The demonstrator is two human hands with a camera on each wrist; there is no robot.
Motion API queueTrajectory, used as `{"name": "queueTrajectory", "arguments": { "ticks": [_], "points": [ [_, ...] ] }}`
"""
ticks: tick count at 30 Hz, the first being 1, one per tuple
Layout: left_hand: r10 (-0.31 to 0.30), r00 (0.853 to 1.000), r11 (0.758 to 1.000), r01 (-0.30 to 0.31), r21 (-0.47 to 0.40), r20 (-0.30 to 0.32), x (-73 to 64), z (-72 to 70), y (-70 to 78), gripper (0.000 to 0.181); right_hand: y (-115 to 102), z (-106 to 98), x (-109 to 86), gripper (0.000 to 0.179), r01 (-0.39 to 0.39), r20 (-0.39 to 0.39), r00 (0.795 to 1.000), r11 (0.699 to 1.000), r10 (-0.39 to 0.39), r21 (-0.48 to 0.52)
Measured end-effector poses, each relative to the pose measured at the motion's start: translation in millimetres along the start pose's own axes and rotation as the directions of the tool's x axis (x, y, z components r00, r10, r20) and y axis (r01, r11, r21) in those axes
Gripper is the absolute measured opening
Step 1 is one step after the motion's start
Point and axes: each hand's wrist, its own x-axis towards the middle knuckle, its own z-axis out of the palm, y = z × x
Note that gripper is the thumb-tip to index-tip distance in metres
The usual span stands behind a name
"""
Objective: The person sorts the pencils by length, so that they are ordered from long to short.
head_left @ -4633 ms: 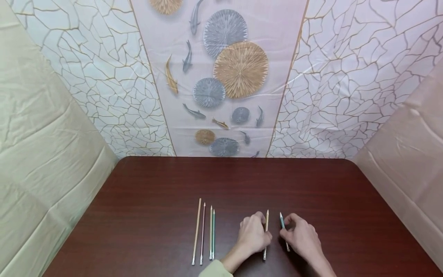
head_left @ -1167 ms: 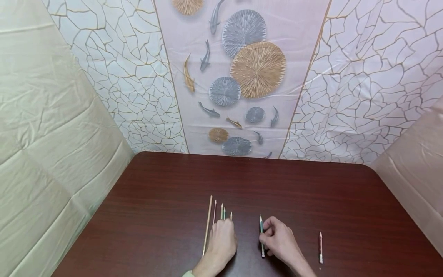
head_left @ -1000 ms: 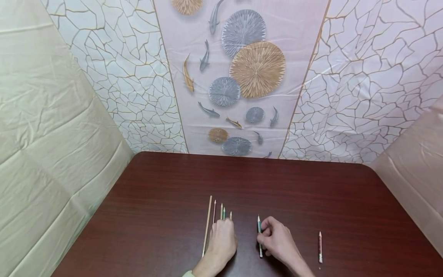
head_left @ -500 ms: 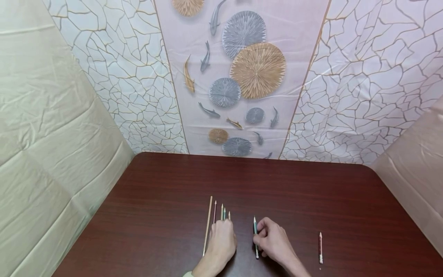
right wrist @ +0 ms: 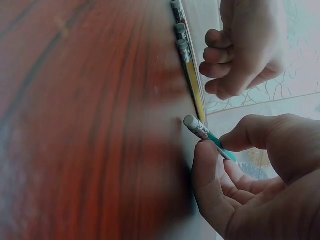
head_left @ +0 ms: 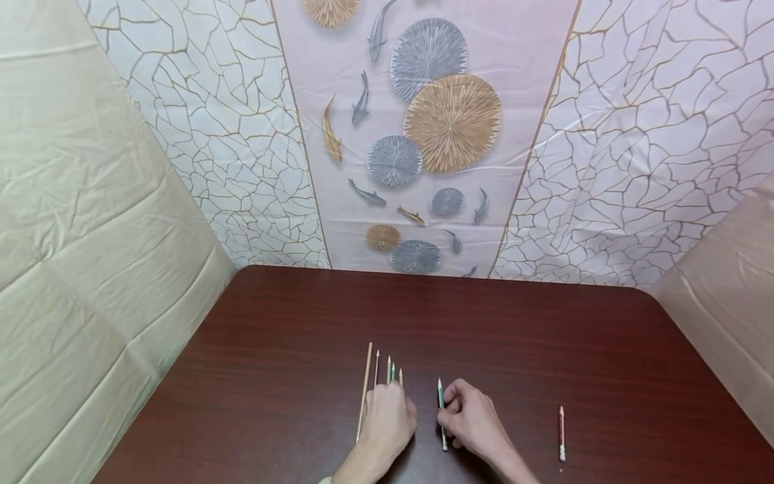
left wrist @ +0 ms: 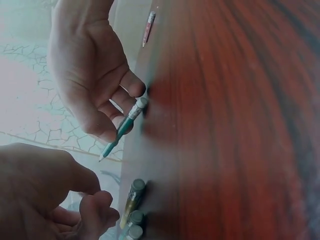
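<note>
My right hand [head_left: 471, 422] pinches a teal pencil [head_left: 441, 411] between thumb and fingers, low over the dark red table [head_left: 496, 336]; its white eraser end [right wrist: 196, 126] points toward me. My left hand [head_left: 387, 422] lies with curled fingers on a row of pencils [head_left: 392, 371], its fingertips against the tan pencil [right wrist: 196, 95] at the row's right side. The teal pencil [left wrist: 122, 127] hangs a short gap to the right of that row. A long wooden stick [head_left: 365, 390] lies leftmost in the row.
A short red-and-white pencil [head_left: 561, 433] lies alone at the table's right. Draped sheets wall in the table on the left [head_left: 91, 269], back and right. The far half of the table holds nothing.
My right hand has carried the teal pencil leftward toward the row. My left hand has stayed on the row, and the tan pencil has edged slightly left.
</note>
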Motion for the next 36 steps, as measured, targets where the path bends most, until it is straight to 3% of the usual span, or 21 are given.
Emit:
{"name": "queueTrajectory", "arguments": {
  "ticks": [7, 13, 29, 36],
  "points": [
    [-0.040, 0.996, 0.997, 0.034, -0.073, -0.076, 3.7, -6.7, -4.9, 0.012, -2, 4, 2.0, 0.020, 0.012, 0.004, 1.000, 1.000, -0.012, -0.015],
    [-0.056, 0.994, 0.997, 0.051, -0.051, -0.097, 6.0, -11.5, -10.3, 0.013, -5, 8, 2.6, 0.019, 0.006, 0.007, 1.000, 1.000, -0.006, -0.025],
    [-0.045, 0.991, 0.998, 0.038, -0.055, -0.125, 1.2, -13.6, -14.7, 0.015, -12, 19, 2.1, 0.019, 0.006, 0.031, 0.999, 1.000, -0.005, -0.013],
    [-0.026, 0.982, 0.997, 0.011, -0.080, -0.188, 0.6, -19.0, -19.2, 0.024, -15, 22, 1.9, 0.019, 0.006, 0.025, 1.000, 0.999, -0.006, -0.032]
  ]
}}
